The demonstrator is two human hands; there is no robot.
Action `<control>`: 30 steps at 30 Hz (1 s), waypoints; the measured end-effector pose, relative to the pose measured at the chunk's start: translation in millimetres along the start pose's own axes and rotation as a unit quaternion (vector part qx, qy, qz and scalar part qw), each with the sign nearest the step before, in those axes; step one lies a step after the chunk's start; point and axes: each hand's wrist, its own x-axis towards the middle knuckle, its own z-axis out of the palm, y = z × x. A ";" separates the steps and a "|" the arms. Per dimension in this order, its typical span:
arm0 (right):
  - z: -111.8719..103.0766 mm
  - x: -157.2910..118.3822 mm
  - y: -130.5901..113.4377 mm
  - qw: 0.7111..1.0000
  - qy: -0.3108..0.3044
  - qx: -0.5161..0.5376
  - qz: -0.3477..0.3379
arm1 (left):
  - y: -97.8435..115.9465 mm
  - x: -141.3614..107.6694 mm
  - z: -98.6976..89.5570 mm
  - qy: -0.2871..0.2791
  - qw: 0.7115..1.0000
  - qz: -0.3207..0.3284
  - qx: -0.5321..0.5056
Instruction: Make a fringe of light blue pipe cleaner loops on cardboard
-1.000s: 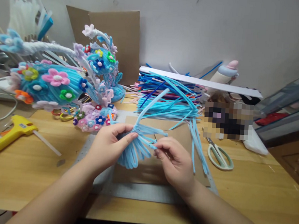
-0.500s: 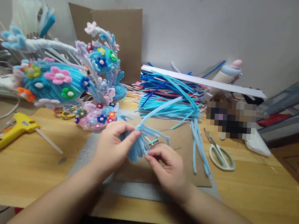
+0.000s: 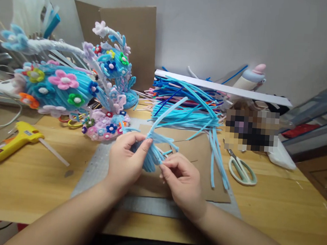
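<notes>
Head view: the left hand (image 3: 127,155) pinches a light-blue bundle of fuzzy stems (image 3: 153,155) between thumb and fingers, above a cardboard sheet (image 3: 202,153). At the bundle's four o'clock, the right hand (image 3: 183,181) closes thumb and fingertips on its lower edge. From the bundle, the stem pile (image 3: 184,118) lies at one o'clock, scissors (image 3: 242,169) at three, a yellow glue gun (image 3: 15,142) at nine.

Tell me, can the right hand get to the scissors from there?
Probably yes: the scissors lie off to the right, handles toward the person, and only loose blue stems lying low seem to be between. But the right hand is busy pinching the blue looped bundle.
</notes>
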 end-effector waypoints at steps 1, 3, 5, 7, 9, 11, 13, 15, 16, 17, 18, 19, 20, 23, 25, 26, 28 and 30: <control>0.3 -0.1 0.8 1.000 -0.001 0.012 0.009 | -0.7 0.5 0.3 0.000 1.000 -0.007 -0.007; 0.3 -0.2 2.6 0.999 -0.006 0.030 0.019 | -1.8 1.2 0.6 -0.005 1.000 -0.018 -0.022; -0.6 0.4 4.5 0.999 -0.010 0.041 0.017 | -2.6 1.7 0.5 -0.011 0.999 -0.025 -0.033; -2.1 1.5 6.1 0.999 -0.018 0.046 0.013 | -2.8 1.7 0.1 -0.016 0.999 -0.028 -0.036; -3.9 2.7 7.1 0.998 -0.032 0.045 0.010 | -2.6 1.3 -0.3 -0.015 0.999 -0.028 -0.037; -5.4 3.2 7.3 0.998 -0.045 0.039 0.012 | -2.1 0.6 -0.6 -0.011 0.999 -0.026 -0.035; -5.9 2.8 7.0 0.998 -0.049 0.036 0.020 | -1.5 0.1 -0.8 -0.009 0.999 -0.024 -0.032; -5.8 2.2 6.6 0.998 -0.051 0.039 0.030 | -1.1 0.5 -1.3 -0.011 0.999 -0.024 -0.027; -5.7 2.1 6.5 0.997 -0.054 0.041 0.035 | -1.0 1.3 -1.8 -0.011 0.999 -0.023 -0.026; -5.7 2.3 6.4 0.997 -0.058 0.041 0.037 | -0.9 2.5 -2.5 -0.014 0.999 -0.021 -0.026; -6.1 2.7 6.5 0.997 -0.063 0.038 0.035 | -0.8 4.1 -3.5 -0.023 0.999 -0.019 -0.030; -6.7 3.5 6.8 0.997 -0.070 0.030 0.029 | -0.5 5.9 -4.8 -0.036 0.998 -0.019 -0.038; -7.6 4.5 7.3 0.997 -0.076 0.019 0.025 | -0.2 7.7 -6.3 -0.052 0.997 -0.020 -0.050; -10.9 7.9 10.6 0.998 -0.054 -0.014 0.036 | 2.0 11.2 -10.4 -0.100 0.992 -0.028 -0.074; -12.6 9.8 13.9 0.998 -0.010 -0.036 0.053 | 3.8 11.3 -11.5 -0.113 0.992 -0.025 -0.060; -13.2 10.4 15.6 0.997 0.007 -0.045 0.057 | 4.5 10.8 -11.4 -0.117 0.992 -0.020 -0.047; -14.0 11.3 18.2 0.997 0.012 -0.052 0.062 | 5.2 9.6 -10.4 -0.121 0.992 -0.013 -0.026; -14.4 11.8 19.7 0.997 -0.005 -0.052 0.065 | 5.0 8.9 -9.5 -0.121 0.992 -0.013 -0.018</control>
